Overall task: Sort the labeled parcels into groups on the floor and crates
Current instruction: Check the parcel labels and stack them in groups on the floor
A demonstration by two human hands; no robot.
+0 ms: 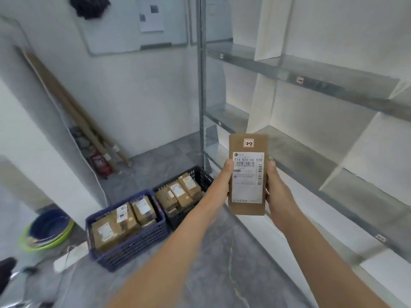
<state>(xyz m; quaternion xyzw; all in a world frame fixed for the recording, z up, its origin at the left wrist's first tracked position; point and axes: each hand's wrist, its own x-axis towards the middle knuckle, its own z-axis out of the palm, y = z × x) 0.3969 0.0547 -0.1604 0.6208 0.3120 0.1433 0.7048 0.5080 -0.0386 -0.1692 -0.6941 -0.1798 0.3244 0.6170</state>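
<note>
Both hands hold one brown parcel (248,174) up in the air, in front of the person. Left hand (224,178) grips its left edge and right hand (274,185) grips its right edge, with the fingers curled round the sides. It stands upright with its white label facing the person, most likely so the words can be read. A small tag near the top says "2-2". That tag probably tells which group it belongs to.

Down below, on the grey floor (200,252), sit two crates side by side, touching. One is a blue crate (133,247), nearer to the person, and it has a few brown parcels with labels lying inside. Next to it is a black crate (200,174) with more parcels packed in rows. So some sorting looks done already, and this parcel still needs its place.

On the right stands a metal shelf (311,85) with small tags stuck on its edges. Some long cardboard tubes (73,112) lean on the wall at the back. A blue and green set of bowls (47,227) sits on the floor to the left.
</note>
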